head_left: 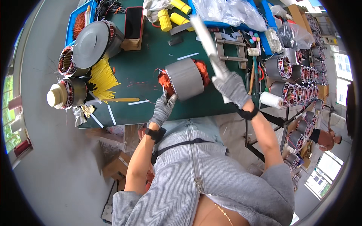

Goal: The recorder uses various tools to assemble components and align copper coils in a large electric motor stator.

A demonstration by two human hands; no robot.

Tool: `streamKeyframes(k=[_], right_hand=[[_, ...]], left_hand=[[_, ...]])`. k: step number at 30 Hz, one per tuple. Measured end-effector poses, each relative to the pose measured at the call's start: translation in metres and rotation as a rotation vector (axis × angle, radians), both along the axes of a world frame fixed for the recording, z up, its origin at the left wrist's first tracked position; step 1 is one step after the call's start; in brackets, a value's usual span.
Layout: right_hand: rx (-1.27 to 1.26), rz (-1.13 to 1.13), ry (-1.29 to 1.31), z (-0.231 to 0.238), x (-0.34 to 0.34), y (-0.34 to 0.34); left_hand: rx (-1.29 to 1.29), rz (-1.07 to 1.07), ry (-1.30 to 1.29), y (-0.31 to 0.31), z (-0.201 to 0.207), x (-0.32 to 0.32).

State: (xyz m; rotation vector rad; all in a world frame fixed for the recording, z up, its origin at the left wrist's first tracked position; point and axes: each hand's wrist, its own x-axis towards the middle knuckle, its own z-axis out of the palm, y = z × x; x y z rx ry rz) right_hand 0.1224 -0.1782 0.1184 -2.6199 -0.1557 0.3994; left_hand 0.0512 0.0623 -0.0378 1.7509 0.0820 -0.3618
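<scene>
A motor stator [184,80], a grey metal cylinder with copper windings bulging from both ends, lies on its side on the green workbench [141,81]. My left hand [164,108], in a grey glove, grips the near edge of its left winding. In my gloved right hand [232,89] is a long white bar [205,39], tilted up and away beside the stator's right end. The fingers of that hand are closed around the bar. The bar's far end is a little smeared by motion.
Stators with a grey disc [90,43] on top and yellow strips [102,81] lie at left. A phone [134,22], yellow rolls [164,20] and a metal frame [232,49] stand farther back. Hammer, thread spool [271,100] and racked stators [299,94] line the right; another person [326,139] is beyond.
</scene>
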Motion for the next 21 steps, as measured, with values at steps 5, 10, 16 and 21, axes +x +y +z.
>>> streamKeyframes(k=[5,10,16,21], right_hand=[[0.147,-0.023,-0.037,-0.064,-0.042,0.005],[0.26,-0.113,-0.048,0.025,0.009,0.018],[-0.084,0.05,0.063,-0.035,0.007,0.004],[0.434,-0.188,-0.348,-0.018,-0.006,0.025]], left_hand=[[-0.248,0.148,0.0,-0.009,0.006,0.007],[-0.363,0.183,0.208,0.003,0.005,0.015],[-0.399,0.137,0.22,-0.001,0.017,0.045],[-0.349,0.229,0.217,-0.003,0.024,0.059]])
